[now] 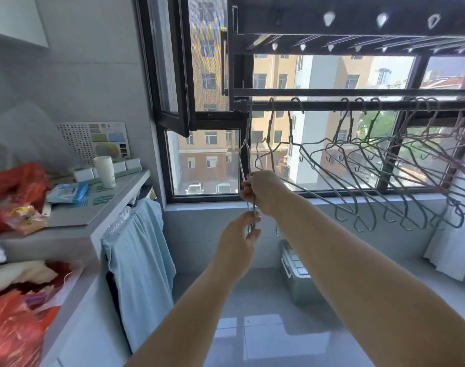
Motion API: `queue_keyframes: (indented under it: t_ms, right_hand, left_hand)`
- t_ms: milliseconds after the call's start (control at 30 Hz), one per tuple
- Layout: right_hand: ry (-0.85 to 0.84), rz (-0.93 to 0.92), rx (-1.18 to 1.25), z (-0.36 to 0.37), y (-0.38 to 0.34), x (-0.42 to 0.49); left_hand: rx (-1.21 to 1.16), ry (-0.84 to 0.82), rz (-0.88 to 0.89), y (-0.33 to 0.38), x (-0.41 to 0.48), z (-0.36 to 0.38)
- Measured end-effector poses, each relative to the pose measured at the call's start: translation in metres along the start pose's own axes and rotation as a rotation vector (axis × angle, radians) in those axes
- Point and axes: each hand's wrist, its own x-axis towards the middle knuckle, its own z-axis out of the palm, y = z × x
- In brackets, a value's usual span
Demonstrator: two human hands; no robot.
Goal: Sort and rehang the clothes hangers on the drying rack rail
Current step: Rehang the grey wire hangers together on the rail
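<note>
Hangers (358, 165) of thin wire crowd the dark rail (318, 105) of the drying rack, hooked along it towards the right and tilted at mixed angles, some overlapping. At the rail's far left end, near the window frame (239, 123), one wire hanger (247, 154) hangs edge-on to the camera and apart from the rest.

The right hand (263, 192) grips this hanger partway down, fingers curled round its wires. The left hand (238, 245) is just below, thumb and fingertips pinching the hanger's lowest part.

The step in hand looks like setting this one hanger straight at the left end, as the start of an ordered row. Whether its hook sits fully over the rail cannot be told from here.

Next, the hands probably need to let go gently so the hanger does not swing. Then they should reach right for the nearest tangled hanger, lift its hook clear without dragging its neighbours, and hang it just beside this one.
</note>
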Motion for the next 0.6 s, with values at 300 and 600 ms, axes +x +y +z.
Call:
queue_keyframes:
  t_ms: [300, 600]
  right_hand:
    - [0.171, -0.368, -0.554, -0.063, 0.032, -0.033]
    - [-0.188, -0.125, 0.098, -0.083, 0.062, -0.042]
  left_hand:
    - [0.081, 0.440, 0.170, 0.025, -0.019, 0.016]
    - [0.026, 0.085, -0.086, 0.076, 0.022, 0.044]
